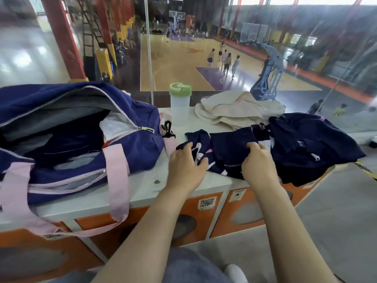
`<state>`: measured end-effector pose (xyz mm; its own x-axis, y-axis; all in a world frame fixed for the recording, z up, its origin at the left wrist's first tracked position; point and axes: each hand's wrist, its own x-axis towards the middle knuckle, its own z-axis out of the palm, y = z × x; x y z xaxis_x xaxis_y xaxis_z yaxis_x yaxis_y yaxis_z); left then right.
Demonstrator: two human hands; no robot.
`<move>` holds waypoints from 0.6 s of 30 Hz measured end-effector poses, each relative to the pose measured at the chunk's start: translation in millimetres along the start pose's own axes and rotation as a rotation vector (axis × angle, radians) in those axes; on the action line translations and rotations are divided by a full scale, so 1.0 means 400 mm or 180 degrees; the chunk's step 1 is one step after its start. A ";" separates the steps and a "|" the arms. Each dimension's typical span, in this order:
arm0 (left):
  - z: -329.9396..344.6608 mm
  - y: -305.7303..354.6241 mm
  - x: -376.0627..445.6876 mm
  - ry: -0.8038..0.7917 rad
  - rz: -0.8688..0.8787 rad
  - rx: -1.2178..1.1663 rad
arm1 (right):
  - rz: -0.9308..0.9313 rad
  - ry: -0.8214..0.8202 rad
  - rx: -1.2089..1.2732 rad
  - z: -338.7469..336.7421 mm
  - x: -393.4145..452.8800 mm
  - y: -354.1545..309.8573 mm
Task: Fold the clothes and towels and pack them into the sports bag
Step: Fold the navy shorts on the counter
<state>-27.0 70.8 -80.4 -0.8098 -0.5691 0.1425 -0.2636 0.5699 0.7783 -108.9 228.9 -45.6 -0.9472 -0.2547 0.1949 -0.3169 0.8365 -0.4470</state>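
Both hands, left (pixel 184 167) and right (pixel 258 164), grasp a navy patterned garment (pixel 230 152) on the white locker top (pixel 146 180) overlooking a basketball court (pixel 183 58)

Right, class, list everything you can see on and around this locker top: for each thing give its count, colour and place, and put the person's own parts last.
sports bag: one, blue with pink straps, unzipped, on the left of the locker top.
bottle: one, clear with green lid, upright beside the bag.
towel: one, cream, crumpled at the back right.
garment: one, navy with pale markings, front centre, under both hands.
clothes pile: navy, count unclear, on the right.
locker top: one, white, above orange doors.
left hand: one, fingers pinching the garment's left end.
right hand: one, fingers curled on the garment.
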 end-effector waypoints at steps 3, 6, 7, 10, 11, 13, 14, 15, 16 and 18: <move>0.001 -0.003 0.005 0.0008 0.0014 0.0081 | 0.0178 -0.0076 -0.0272 -0.010 0.021 0.008; 0.000 0.005 0.006 -0.0012 0.0005 0.0382 | 0.0175 -0.0174 -0.0798 -0.012 0.028 0.011; 0.004 0.007 0.006 -0.0022 0.0036 0.0529 | 0.0259 -0.0233 -0.0816 -0.015 0.032 0.013; 0.015 0.006 0.003 0.0022 0.0146 0.0713 | 0.0486 -0.0414 -0.0673 -0.026 0.041 0.020; 0.017 0.005 0.004 0.0033 0.0161 0.0678 | 0.0526 -0.0449 -0.0716 -0.027 0.046 0.026; 0.016 0.004 0.003 0.0033 0.0198 0.0614 | 0.0645 -0.0551 -0.0750 -0.032 0.055 0.035; 0.014 0.005 0.001 0.0026 0.0226 0.0610 | 0.0698 -0.0635 -0.0682 -0.035 0.059 0.038; 0.012 0.005 0.000 0.0033 0.0258 0.0595 | 0.0720 -0.0716 -0.0588 -0.039 0.062 0.040; 0.010 0.007 -0.002 0.0038 0.0279 0.0552 | 0.0715 -0.0798 -0.0514 -0.043 0.062 0.040; 0.006 0.011 -0.006 0.0059 0.0316 0.0442 | 0.0690 -0.0853 -0.0450 -0.051 0.061 0.035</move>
<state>-27.4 76.2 -79.0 -0.8261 -0.5159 0.2267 -0.2535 0.6996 0.6681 -135.6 244.5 -29.3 -0.9768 -0.1664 -0.1350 -0.1152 0.9389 -0.3242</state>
